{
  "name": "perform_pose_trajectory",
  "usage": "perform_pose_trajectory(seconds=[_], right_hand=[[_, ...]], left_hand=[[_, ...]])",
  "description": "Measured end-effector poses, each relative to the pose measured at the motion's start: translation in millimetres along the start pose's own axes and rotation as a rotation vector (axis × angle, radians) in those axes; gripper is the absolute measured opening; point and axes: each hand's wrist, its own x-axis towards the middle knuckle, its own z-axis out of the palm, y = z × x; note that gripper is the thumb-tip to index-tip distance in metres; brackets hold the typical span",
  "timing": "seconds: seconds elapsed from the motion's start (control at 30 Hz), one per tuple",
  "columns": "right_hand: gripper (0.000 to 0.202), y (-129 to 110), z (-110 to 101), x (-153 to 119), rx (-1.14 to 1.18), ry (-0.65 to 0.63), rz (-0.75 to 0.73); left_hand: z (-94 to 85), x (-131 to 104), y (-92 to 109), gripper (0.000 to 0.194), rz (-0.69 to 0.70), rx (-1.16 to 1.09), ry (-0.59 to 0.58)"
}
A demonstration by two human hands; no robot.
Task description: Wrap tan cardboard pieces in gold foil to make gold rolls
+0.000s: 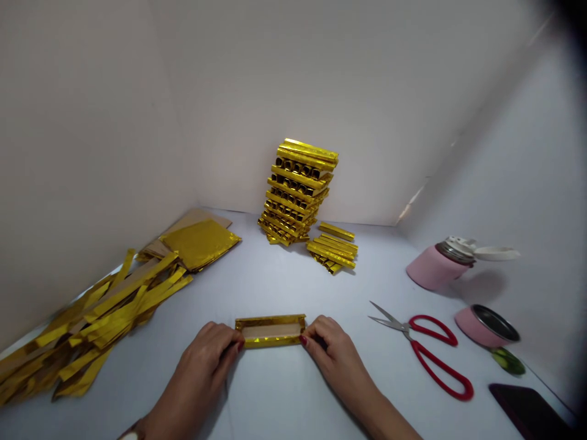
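Note:
A small rectangle of gold foil paper (273, 341) lies at the front middle of the table, its edges folded up around a pale brown inside. My left hand (211, 349) pinches its left end between thumb and fingers. At the opposite end, my right hand (331, 349) grips the corner the same way. Both hands rest low, near the table surface. Beyond them stands a tall, leaning stack of gold paper tubes (298, 189), laid crosswise in layers. A smaller pile of gold tubes (334, 249) lies to its right.
Gold paper strips (114, 311) spread along the left, beside gold sheets (199, 241). On the right lie open red-handled scissors (408, 330), a pink flask (435, 267), a pink cup (479, 327), a green object (508, 362) and a dark flat object (527, 409). Walls (293, 79) enclose the table.

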Motion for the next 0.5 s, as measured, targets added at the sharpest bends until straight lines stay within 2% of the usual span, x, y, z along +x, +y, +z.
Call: perform_pose_trajectory(seconds=[0.3, 0.5], right_hand=[[0.011, -0.1, 6.6, -1.1, -0.075, 0.075, 0.049], [0.014, -1.7, 8.0, 0.6, -0.112, 0.084, 0.052]], left_hand=[[3.8, 1.0, -1.2, 0.018, -0.071, 0.02, 0.001], [5.4, 0.5, -1.2, 0.018, -0.107, 0.038, 0.014]])
